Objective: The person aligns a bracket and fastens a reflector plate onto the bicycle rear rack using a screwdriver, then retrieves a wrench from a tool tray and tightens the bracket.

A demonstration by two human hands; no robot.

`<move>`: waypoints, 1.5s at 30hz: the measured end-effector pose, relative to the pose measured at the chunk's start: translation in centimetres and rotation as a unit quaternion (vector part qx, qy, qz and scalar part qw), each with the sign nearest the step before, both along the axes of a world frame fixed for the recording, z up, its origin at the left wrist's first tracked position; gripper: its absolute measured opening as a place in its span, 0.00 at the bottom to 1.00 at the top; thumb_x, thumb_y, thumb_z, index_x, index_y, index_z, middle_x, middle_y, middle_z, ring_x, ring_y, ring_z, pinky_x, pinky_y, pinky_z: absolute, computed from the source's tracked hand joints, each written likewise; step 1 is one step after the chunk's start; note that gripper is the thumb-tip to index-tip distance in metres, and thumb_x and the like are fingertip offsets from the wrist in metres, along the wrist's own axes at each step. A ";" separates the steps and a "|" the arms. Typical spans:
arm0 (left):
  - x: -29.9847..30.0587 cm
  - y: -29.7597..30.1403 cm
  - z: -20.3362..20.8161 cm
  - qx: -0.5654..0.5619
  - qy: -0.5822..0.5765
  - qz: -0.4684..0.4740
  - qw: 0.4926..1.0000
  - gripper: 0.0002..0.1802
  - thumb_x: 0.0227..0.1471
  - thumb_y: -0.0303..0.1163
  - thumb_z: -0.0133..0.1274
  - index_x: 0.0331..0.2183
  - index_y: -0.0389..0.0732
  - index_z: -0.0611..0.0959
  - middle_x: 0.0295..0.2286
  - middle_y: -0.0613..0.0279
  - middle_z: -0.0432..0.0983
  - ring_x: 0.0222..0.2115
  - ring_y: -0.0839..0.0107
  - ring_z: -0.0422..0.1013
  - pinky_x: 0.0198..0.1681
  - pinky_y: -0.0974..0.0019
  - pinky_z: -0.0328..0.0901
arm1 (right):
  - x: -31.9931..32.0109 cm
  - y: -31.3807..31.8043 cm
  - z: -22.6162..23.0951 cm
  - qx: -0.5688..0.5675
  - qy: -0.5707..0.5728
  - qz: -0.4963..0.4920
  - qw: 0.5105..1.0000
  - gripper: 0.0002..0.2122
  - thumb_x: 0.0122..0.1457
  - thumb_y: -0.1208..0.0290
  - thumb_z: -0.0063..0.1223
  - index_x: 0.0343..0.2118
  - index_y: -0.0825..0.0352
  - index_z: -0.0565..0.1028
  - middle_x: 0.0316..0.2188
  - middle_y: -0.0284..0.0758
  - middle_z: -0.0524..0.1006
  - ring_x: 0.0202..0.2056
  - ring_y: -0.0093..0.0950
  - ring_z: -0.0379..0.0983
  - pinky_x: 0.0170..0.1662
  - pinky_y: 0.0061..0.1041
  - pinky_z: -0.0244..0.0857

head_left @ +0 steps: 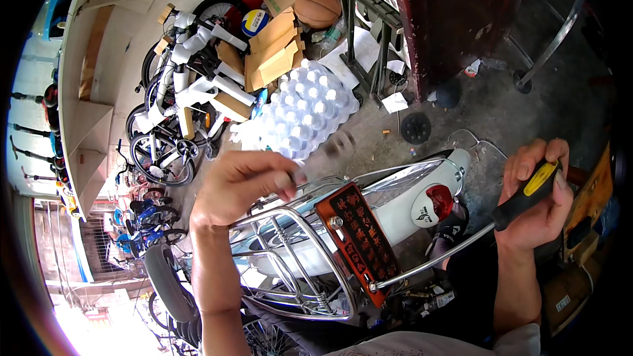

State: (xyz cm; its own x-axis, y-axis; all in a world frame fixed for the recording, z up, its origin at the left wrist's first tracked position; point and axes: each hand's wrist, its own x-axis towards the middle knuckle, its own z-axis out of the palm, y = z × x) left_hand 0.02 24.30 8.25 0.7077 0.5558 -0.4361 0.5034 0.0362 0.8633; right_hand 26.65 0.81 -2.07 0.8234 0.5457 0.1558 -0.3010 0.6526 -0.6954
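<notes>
A screwdriver [527, 194] with a black and yellow handle is gripped in my right hand [527, 231]. Its long metal shaft runs down left to a screw [374, 286] at the lower corner of a red-orange plate [349, 224] with dark characters. Another bolt [335, 223] sits on the plate's left side. The plate stands at the rear end of a chrome bicycle rack [283, 250], above a white mudguard [395, 214] with a red reflector [440, 202]. My left hand [247, 184] hovers over the rack, thumb and fingers pinched together and slightly blurred; what they hold, if anything, is hidden.
Beyond the bike lie shrink-wrapped bottles [306, 109], cardboard [273, 49], a basketball [317, 6] and a volleyball [255, 23]. Partly wrapped bicycles [178, 92] lean at left. A blurred small dark thing [340, 145] shows near the bottles. A dark red panel [455, 20] stands at far right.
</notes>
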 end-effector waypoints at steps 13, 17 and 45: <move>-0.1 -0.3 -0.1 0.072 0.026 -0.007 0.997 0.07 0.55 0.20 0.57 0.36 0.26 0.84 0.26 0.56 0.81 0.27 0.74 0.77 0.32 0.72 0.72 | 0.3 -0.2 -0.3 0.007 -0.039 0.045 0.998 0.11 0.61 0.63 0.40 0.40 0.66 0.61 0.29 0.40 0.68 0.28 0.24 0.62 0.31 0.20 0.60; -0.2 -0.1 -0.8 0.081 -0.051 0.062 0.993 0.07 0.56 0.21 0.56 0.37 0.27 0.84 0.28 0.56 0.81 0.27 0.74 0.76 0.32 0.72 0.72 | 0.7 0.2 -0.5 0.015 -0.077 0.048 0.996 0.11 0.63 0.64 0.38 0.41 0.67 0.62 0.29 0.37 0.67 0.25 0.22 0.59 0.29 0.20 0.58; 0.0 -0.2 0.1 0.026 -0.039 -0.093 0.995 0.06 0.54 0.20 0.58 0.34 0.28 0.85 0.24 0.55 0.82 0.26 0.71 0.78 0.34 0.73 0.72 | 1.0 -0.4 -0.7 0.017 -0.095 0.058 0.994 0.11 0.62 0.64 0.39 0.41 0.66 0.60 0.29 0.36 0.65 0.24 0.21 0.59 0.29 0.18 0.57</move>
State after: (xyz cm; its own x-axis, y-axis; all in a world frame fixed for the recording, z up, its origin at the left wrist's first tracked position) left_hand 0.06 24.07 8.31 0.8307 0.4330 -0.3499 0.4288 -0.0967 0.8982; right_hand 27.64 0.42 -2.76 0.7090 0.6274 0.3219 -0.2410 0.6445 -0.7256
